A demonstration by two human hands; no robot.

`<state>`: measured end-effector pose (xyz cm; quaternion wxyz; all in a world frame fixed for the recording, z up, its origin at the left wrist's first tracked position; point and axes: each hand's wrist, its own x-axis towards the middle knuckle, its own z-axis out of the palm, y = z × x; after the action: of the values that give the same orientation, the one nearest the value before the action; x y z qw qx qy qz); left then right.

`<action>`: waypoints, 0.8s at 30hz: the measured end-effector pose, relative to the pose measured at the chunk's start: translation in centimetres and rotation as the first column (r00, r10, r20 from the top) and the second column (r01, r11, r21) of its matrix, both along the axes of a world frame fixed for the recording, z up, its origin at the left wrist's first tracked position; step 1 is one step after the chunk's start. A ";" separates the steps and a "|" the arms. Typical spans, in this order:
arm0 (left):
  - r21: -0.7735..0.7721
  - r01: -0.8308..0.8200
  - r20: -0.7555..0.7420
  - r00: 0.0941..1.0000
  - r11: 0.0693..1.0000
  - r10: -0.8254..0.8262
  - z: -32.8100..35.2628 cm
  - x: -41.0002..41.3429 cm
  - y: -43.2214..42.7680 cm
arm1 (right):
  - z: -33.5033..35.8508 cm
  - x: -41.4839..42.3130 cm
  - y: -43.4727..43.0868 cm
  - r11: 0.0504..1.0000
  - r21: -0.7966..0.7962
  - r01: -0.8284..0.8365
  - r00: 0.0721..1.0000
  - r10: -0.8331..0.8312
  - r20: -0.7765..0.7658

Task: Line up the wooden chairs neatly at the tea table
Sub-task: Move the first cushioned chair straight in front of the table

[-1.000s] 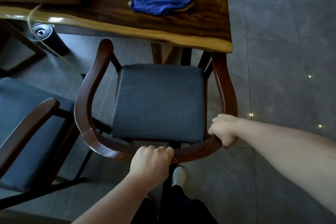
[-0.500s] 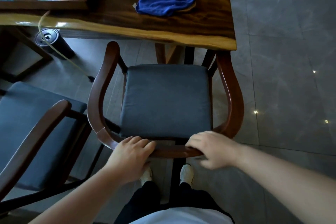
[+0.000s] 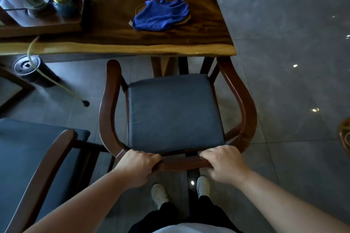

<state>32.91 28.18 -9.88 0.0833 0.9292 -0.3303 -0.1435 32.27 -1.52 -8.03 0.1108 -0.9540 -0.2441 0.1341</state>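
Head view, looking down: a long wooden bench [image 3: 113, 30] fills the top. Facing it, front tucked at its edge, stands a wooden chair [image 3: 244, 111] with a dark cushion; a second chair [image 3: 37, 168] sits just to its left. Both hands grasp the curved back rail: left hand [image 3: 137, 168], right hand [image 3: 224, 163]. On the bench lies a blue cloth [image 3: 161, 15].

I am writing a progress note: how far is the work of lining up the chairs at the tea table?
Done: nothing looks finished yet. In hand: left hand and right hand grip the back rail of the right chair, whose seat stands outside the tea table edge. Left: the second chair on the left stands further back.
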 end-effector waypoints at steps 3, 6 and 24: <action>0.015 0.007 0.017 1.000 1.000 -0.007 0.4 1.3 1.4 | 0.2 0.6 1.4 1.000 -0.021 0.014 1.000 -0.014 0.009; 0.036 0.003 -0.001 1.000 0.999 -0.003 0.7 2.3 2.6 | 0.2 1.0 2.9 0.998 -0.052 0.025 1.000 -0.025 0.004; -0.004 -0.238 0.026 0.971 0.971 0.238 1.5 2.2 4.3 | 1.5 3.3 5.9 0.991 -0.080 -0.106 0.985 0.094 -0.143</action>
<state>35.11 32.46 -8.43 0.0961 0.9638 -0.2178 -0.1201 35.55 4.42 -6.55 0.0787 -0.9329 -0.2772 0.2161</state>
